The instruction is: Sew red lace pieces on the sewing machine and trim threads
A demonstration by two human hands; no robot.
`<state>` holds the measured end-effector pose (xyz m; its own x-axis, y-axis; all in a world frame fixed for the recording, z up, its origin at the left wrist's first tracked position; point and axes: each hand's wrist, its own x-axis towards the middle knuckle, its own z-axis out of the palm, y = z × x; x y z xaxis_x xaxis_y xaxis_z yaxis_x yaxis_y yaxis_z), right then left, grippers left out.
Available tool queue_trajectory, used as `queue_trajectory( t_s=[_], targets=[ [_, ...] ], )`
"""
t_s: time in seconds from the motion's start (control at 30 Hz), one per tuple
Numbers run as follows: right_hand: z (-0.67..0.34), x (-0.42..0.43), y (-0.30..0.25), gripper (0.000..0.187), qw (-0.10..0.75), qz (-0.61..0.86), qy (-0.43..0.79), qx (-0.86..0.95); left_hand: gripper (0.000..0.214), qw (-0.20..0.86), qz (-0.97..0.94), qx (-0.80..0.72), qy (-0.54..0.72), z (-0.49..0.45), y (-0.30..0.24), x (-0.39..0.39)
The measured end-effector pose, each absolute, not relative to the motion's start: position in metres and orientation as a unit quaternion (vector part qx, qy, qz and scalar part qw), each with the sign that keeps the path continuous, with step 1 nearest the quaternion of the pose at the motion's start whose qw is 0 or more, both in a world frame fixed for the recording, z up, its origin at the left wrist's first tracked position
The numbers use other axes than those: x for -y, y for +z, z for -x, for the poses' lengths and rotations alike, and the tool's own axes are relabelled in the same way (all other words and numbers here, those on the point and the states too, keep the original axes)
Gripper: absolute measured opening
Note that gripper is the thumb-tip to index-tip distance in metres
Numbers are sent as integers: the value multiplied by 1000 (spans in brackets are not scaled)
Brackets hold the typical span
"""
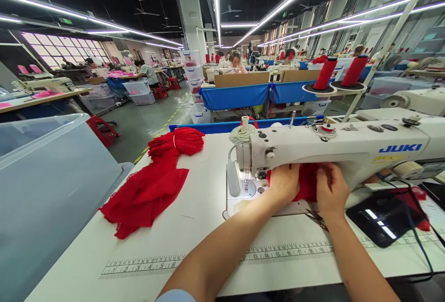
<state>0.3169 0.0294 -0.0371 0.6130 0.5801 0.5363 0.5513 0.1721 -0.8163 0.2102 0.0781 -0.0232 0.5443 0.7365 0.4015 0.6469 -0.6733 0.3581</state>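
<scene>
Both hands are at the white JUKI sewing machine (pixel 347 147) on the white bench (pixel 194 228), working a small piece of red knitted cloth (pixel 308 182) that lies on the machine bed under its arm, just right of the needle. The left hand (pixel 285 182) lies flat on the cloth's left part with its fingers stretched out and side by side. The right hand (pixel 330 190) rests on the cloth's right part. Its fingers bend forward under the arm, their tips hidden, so I cannot tell whether they pinch the cloth.

To feed the seam well, I judge the cloth should be held flat and lightly taut between the two hands. The left fingers should stay clear of the needle, and the knit should not be stretched.

A loose heap of red knitted pieces (pixel 149 191) lies on the left of the bench. Beside it, at the near left, stands a large translucent plastic bin (pixel 52 177); nothing can be made out through its cloudy wall. Two red thread cones (pixel 326 72) stand behind the machine. Farther off hang blue cloth troughs (pixel 236 96), their contents hidden.
</scene>
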Motion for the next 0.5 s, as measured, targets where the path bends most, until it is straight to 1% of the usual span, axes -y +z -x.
queue_trajectory(
  t_s=[0.1,0.17,0.23,0.3,0.37,0.43,0.5],
  targets=[
    [-321,-32,-43,24,584,644,7,494,59,66,-901,-349,250,-192,-29,-63],
    [-323,-33,-45,27,576,640,-5,509,62,47,-915,-318,242,-174,-38,-52],
    [-324,-34,-45,29,578,641,-29,504,55,35,-921,-298,248,-155,-46,-42],
    [-325,-32,-42,30,584,643,-53,492,48,38,-936,-243,250,-140,-50,-33],
    [-324,-30,-39,28,593,643,-72,480,45,50,-962,-177,203,-132,-49,-24],
    [-324,-28,-37,26,605,640,-86,466,57,61,-978,-155,129,-129,-44,-14],
    [-325,-27,-38,26,619,639,-98,446,70,75,-981,-164,71,-125,-39,2]
  ],
)
